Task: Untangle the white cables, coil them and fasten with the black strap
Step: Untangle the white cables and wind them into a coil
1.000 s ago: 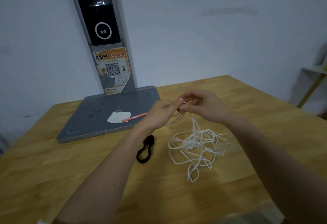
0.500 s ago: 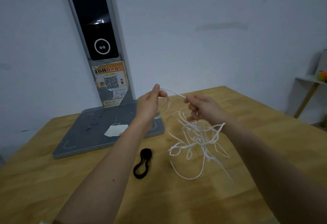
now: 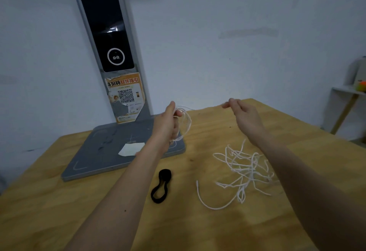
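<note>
My left hand (image 3: 167,124) is raised over the table and grips a small coil of white cable (image 3: 186,123) that hangs in loops beside its fingers. A faint strand leads from that coil to the right. My right hand (image 3: 244,117) is raised at the same height, with its blurred fingertips pinched together on that strand. The other white cables (image 3: 244,169) lie in a loose tangle on the wood under my right forearm. A black strap (image 3: 161,188) lies flat in a figure-eight left of the tangle.
A grey base plate (image 3: 99,157) with a tall dark column (image 3: 111,32) stands at the back left of the wooden table (image 3: 59,211); a white paper scrap (image 3: 130,149) lies on it. The table's far edge meets a white wall. A small shelf (image 3: 348,92) stands at the right.
The tangle hung from my right hand before and now lies on the table. My right hand has moved right, away from the left. More loops hang from my left hand.
</note>
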